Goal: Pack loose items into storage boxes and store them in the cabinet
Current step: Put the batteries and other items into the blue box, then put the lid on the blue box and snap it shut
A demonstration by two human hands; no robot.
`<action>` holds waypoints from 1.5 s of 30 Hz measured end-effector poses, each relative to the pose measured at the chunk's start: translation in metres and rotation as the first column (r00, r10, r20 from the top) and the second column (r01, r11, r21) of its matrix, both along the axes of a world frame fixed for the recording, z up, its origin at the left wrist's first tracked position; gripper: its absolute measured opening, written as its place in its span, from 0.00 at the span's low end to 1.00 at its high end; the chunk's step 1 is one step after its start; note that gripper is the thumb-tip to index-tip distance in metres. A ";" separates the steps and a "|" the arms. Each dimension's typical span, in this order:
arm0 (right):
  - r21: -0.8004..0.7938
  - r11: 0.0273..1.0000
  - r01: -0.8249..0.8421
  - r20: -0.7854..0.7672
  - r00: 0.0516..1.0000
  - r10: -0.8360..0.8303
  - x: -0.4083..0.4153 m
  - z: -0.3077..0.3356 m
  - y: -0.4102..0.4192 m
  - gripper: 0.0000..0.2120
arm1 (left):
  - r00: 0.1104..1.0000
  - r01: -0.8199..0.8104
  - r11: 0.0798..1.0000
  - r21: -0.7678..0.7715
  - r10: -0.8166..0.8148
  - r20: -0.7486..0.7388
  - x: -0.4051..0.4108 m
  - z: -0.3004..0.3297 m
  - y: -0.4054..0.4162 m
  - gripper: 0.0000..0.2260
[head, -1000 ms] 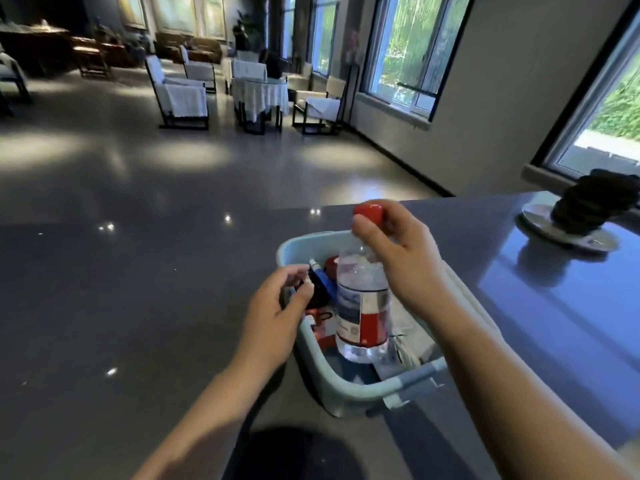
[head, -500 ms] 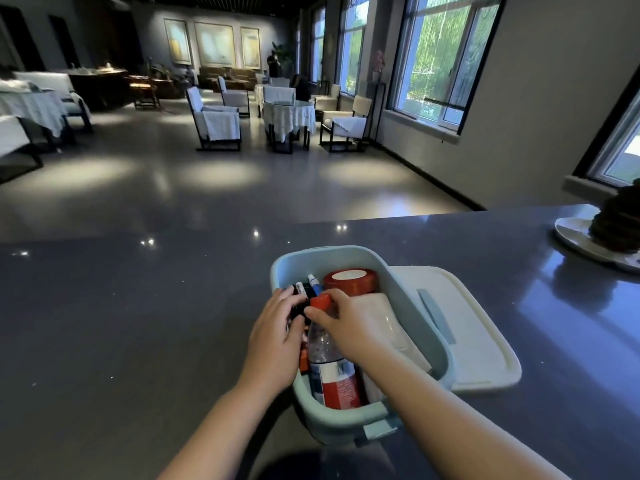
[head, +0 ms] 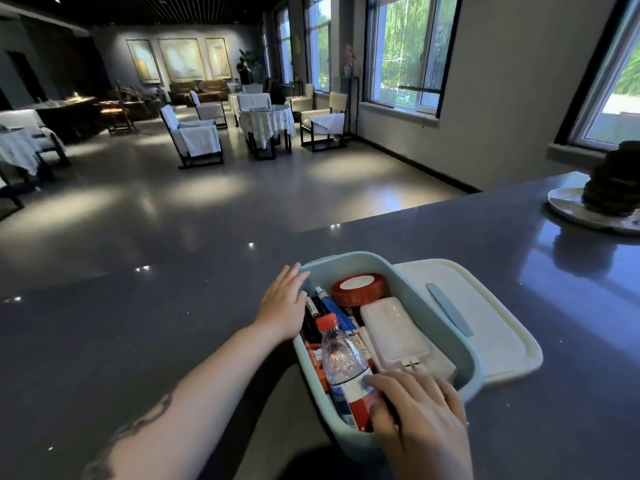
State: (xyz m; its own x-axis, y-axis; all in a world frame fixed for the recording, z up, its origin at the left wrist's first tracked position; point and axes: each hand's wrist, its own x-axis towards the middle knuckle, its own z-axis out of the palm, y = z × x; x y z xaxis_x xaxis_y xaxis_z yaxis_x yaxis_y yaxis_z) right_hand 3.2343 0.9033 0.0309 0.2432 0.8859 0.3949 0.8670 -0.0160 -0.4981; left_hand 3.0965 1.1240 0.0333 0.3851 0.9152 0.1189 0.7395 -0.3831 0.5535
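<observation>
A light blue storage box [head: 460, 341] stands on the dark counter. Inside it lie a clear water bottle [head: 341, 358] with a red cap and red label, a red tape roll [head: 358, 289], a white case [head: 394, 329], a blue marker [head: 332, 308] and darker pens. My left hand [head: 282, 301] rests flat on the box's far left rim, fingers straight. My right hand [head: 419, 407] lies over the near end of the box, fingers spread on the bottle's lower end. The box's white lid [head: 485, 327] lies beside it on the right.
The dark grey counter [head: 138, 341] stretches left and right of the box. A white plate with a dark stacked object [head: 609, 190] sits at the far right. Beyond the counter's edge is a hall with chairs and covered tables [head: 266, 119].
The bottle went from upright above the box to lying flat inside it. My right hand slid from the cap to the bottle's lower end. My left hand moved onto the box's far rim.
</observation>
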 end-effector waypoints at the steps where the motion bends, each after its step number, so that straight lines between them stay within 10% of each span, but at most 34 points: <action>1: 0.042 0.997 0.057 -0.020 0.998 -0.056 -0.005 -0.002 -0.004 0.15 | 1.000 0.010 1.000 -0.005 -0.010 0.005 -0.002 0.000 0.007 0.21; 7: 0.079 0.989 0.124 -0.034 0.992 -0.122 -0.011 -0.005 -0.004 0.15 | 0.979 0.061 0.997 -0.043 -0.052 0.196 -0.014 -0.009 0.011 0.24; 30: -0.199 0.909 -0.366 -0.125 0.930 0.347 0.068 -0.004 0.120 0.21 | 0.968 -0.249 0.955 0.159 0.252 0.003 -0.099 -0.001 -0.142 0.19; 35: -0.144 0.936 -0.320 -0.430 0.872 0.232 0.058 -0.017 0.101 0.20 | 0.981 -0.128 0.973 0.191 0.097 0.167 -0.041 0.016 -0.129 0.18; 45: -0.186 0.951 -0.248 -0.238 0.950 0.201 0.077 -0.031 0.077 0.20 | 0.989 0.118 0.986 0.120 -0.105 -0.104 0.067 0.001 -0.099 0.24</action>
State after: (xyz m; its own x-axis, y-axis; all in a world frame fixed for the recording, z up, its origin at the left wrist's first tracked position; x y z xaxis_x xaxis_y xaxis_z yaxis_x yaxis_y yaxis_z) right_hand 3.3113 0.9803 -0.0003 0.0862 0.9843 0.1538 0.7334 0.0418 -0.6785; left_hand 3.1633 1.0250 0.0343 0.4993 0.8459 0.1877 0.7358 -0.5283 0.4236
